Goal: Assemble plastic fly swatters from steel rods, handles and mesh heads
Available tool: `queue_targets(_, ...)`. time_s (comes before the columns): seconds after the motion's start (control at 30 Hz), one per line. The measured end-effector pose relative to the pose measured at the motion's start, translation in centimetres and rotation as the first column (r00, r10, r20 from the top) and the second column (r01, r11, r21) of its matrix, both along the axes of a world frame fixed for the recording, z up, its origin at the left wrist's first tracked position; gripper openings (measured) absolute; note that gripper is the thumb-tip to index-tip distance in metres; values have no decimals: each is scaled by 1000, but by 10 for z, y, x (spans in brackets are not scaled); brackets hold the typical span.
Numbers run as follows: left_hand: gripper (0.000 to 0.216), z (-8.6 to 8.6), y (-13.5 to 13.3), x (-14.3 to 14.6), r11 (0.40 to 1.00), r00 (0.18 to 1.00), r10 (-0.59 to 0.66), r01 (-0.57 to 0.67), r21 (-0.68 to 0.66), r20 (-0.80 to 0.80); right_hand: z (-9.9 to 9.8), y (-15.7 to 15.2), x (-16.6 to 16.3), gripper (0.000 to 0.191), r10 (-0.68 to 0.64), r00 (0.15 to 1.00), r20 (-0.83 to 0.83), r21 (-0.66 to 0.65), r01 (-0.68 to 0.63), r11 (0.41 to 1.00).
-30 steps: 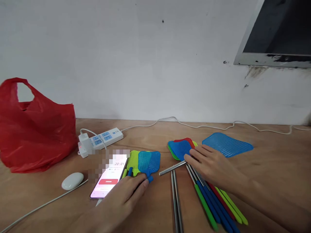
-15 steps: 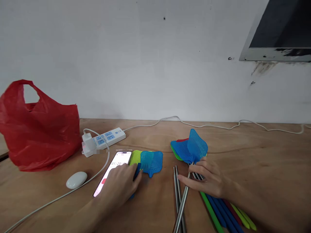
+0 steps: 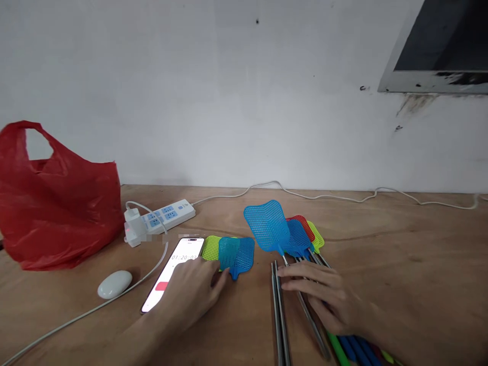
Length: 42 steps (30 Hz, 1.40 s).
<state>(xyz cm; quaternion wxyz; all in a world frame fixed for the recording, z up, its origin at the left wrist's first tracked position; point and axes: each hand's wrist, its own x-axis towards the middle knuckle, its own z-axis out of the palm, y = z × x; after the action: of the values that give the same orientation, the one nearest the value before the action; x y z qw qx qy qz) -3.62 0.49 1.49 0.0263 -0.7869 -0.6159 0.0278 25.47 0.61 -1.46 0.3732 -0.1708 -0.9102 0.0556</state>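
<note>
My left hand (image 3: 194,297) lies palm down over the lower part of a lit phone (image 3: 181,262). Its fingers are curled together at the neck of a small blue swatter head (image 3: 237,253), which overlaps a green head (image 3: 210,248). My right hand (image 3: 324,297) is closed over the metal rod of a blue fly swatter (image 3: 267,226), whose mesh head tilts up to the left. Behind that head lie stacked blue, red and green swatter heads (image 3: 305,231). Their coloured handles (image 3: 351,348) show below my right wrist. Two bare metal rods (image 3: 278,315) lie between my hands.
A red plastic bag (image 3: 57,203) stands at the left. A white power strip (image 3: 163,216) with a charger, a white mouse (image 3: 114,283) and a white cable (image 3: 343,197) lie on the wooden table (image 3: 419,254). A dark screen (image 3: 438,46) hangs at top right.
My right hand took up a metal rod with the large blue head on it and swung the head from the right over to the left. My left hand stayed by the phone.
</note>
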Motion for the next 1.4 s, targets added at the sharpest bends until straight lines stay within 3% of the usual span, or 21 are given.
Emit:
queue_targets(0.07, 42, -2, 2, 2, 999, 997, -48, 47, 17, 64, 4, -4, -3, 32, -41, 993, -112, -204, 17, 979)
queue_targets(0.2, 41, -11, 5, 1, 991, 960, -126, 114, 64, 250, 6, -4, -13, 13, -199, 912, -359, -519, -18, 855)
queue_targets(0.33, 43, -21, 5, 0, 984, 867, -176, 151, 91, 466, 3, 0, -18, 17, -292, 768, -570, -698, -266, 665)
queue_targets(0.47, 43, -26, -1, 1, 974, 766, -226, 180, 136, 601, 6, 1, -18, 24, -407, 726, -554, -811, -361, 460)
queue_targets(0.6, 36, -23, -10, 1, 950, 693, -309, 191, 248, 651, 9, 1, -16, 36, -508, 710, -488, -873, -392, 292)
queue_targets(0.73, 7, -20, -8, -2, 908, 649, -366, 92, 409, 667, 4, 0, -14, 39, -529, 682, -505, -855, -480, 198)
queue_targets(0.87, 47, -22, -1, -6, 866, 621, -417, 48, 499, 664, -1, -2, -12, 39, -364, 773, -520, -835, -550, 25)
queue_targets(1.03, 51, -22, 1, -8, 887, 564, -430, 117, 448, 705, 1, -3, -10, 40, -233, 827, -512, -823, -550, -143)
queue_targets(1.13, 35, -19, 0, -9, 879, 533, -472, 225, 420, 702, 2, -7, -11, 38, -179, 881, -438, -863, -468, -189)
queue_targets(1.23, 18, -20, -1, -10, 867, 438, -494, 320, 383, 751, 5, -12, -12, 40, -99, 954, -283, -937, -297, -184)
queue_targets(1.3, 16, -21, -2, -9, 878, 425, -464, 339, 339, 777, 9, -16, -13, 40, -52, 983, -176, -976, -181, -123)
queue_targets(1.4, 19, -23, -5, -8, 902, 506, -427, 292, 317, 749, 17, -20, -15, 42, -14, 999, -31, -998, -30, 61)
